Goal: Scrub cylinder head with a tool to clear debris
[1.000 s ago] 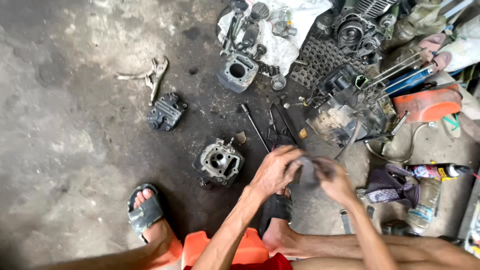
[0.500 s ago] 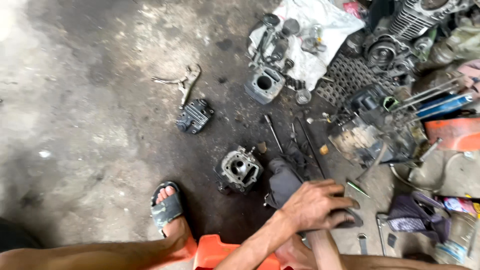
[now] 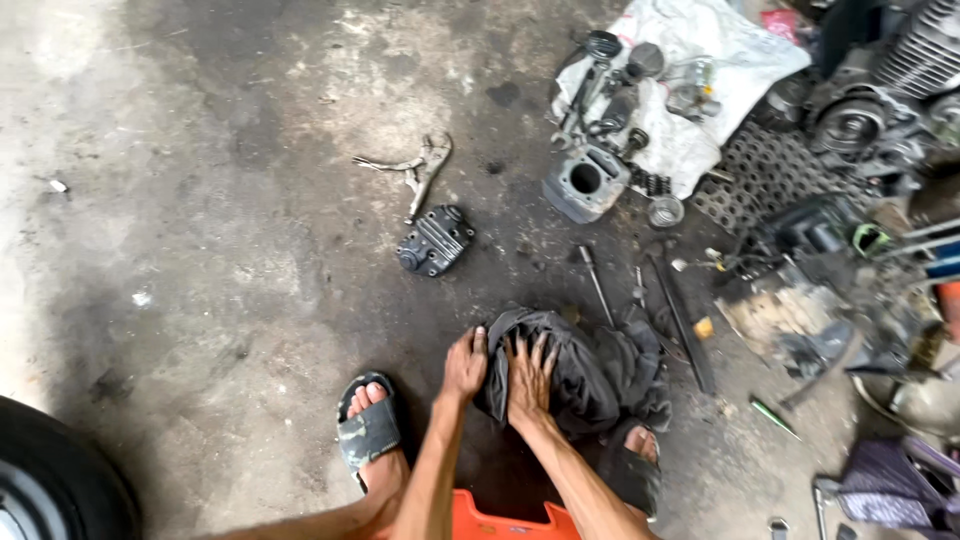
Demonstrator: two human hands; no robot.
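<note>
A dark crumpled cloth [image 3: 590, 375] lies on the oily concrete floor just ahead of my feet. Whatever is under it is hidden. My left hand [image 3: 465, 365] curls its fingers over the cloth's left edge. Beside it, my right hand [image 3: 530, 380] lies flat on the cloth with its fingers spread. My sandalled left foot [image 3: 370, 430] is just left of the hands, and my right foot [image 3: 635, 460] shows below the cloth.
Locking pliers [image 3: 415, 170] and a black finned cover [image 3: 435, 240] lie farther out. A grey cylinder block [image 3: 585, 185] sits by a white cloth [image 3: 720, 70] holding small parts. Engine pieces [image 3: 870, 110] crowd the right, long rods [image 3: 680, 320] the middle. A tyre [image 3: 50, 480] is bottom left.
The hands were at the right, close together around something small. Now both rest on the dark cloth, which covers the spot where a grey engine part lay. The view has swung left.
</note>
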